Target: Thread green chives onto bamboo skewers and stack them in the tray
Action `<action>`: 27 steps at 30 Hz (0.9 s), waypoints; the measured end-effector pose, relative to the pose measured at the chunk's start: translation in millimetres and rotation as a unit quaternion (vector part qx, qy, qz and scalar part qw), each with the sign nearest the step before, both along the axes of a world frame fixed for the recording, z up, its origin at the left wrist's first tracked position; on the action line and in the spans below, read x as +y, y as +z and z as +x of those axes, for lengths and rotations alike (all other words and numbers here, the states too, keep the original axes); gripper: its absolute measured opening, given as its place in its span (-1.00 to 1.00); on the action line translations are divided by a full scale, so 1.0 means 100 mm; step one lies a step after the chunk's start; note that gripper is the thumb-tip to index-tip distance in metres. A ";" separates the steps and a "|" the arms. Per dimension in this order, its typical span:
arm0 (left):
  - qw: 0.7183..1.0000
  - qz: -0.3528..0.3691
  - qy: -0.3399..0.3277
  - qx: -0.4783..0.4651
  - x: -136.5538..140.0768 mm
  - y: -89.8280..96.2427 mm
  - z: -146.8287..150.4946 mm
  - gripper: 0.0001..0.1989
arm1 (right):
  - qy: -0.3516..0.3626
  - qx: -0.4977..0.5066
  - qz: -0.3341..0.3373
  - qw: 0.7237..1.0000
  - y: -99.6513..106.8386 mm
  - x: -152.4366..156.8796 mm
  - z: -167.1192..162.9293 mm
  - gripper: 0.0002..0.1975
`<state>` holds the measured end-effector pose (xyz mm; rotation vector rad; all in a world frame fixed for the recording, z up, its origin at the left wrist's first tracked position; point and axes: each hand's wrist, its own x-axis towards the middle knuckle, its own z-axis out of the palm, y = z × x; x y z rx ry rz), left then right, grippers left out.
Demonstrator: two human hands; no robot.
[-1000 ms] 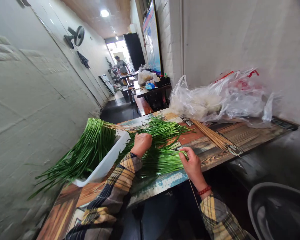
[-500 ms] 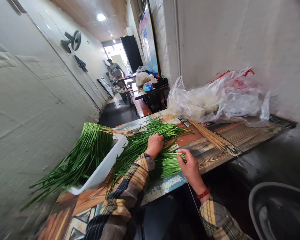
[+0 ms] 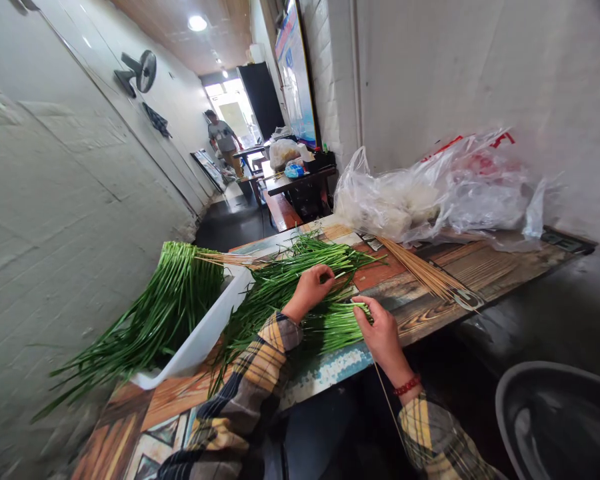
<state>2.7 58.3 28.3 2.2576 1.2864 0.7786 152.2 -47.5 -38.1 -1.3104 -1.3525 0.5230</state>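
Note:
My left hand (image 3: 313,288) is above a loose pile of garlic chives (image 3: 280,283), thumb and fingers pinched on what looks like a pale stalk end. My right hand (image 3: 383,333) is closed at the cut ends of a flat row of chives (image 3: 343,328) by the table's near edge. A thin bamboo skewer (image 3: 387,395) runs down from under that hand; its upper part is hidden by the fingers and stalks. On the left, a thick bunch of skewered chives (image 3: 180,293) lies over a white plastic tray (image 3: 203,347), leaves hanging past its side.
Bare bamboo skewers (image 3: 425,270) lie at the right of the patterned table (image 3: 460,267). Clear plastic bags (image 3: 430,193) rest against the wall. A grey basin (image 3: 555,420) stands lower right. Far back, a person (image 3: 223,140) stands near other tables.
My left hand has lifted off the chive pile and moved slightly right, fingers now pinched. My right hand stays at the row of chives. The view has shifted slightly.

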 end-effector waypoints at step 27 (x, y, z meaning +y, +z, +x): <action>0.949 -0.203 -0.094 -0.224 -0.37 -0.25 0.11 -0.83 | -0.012 -0.018 -0.025 0.999 -0.03 -0.06 0.07 -0.73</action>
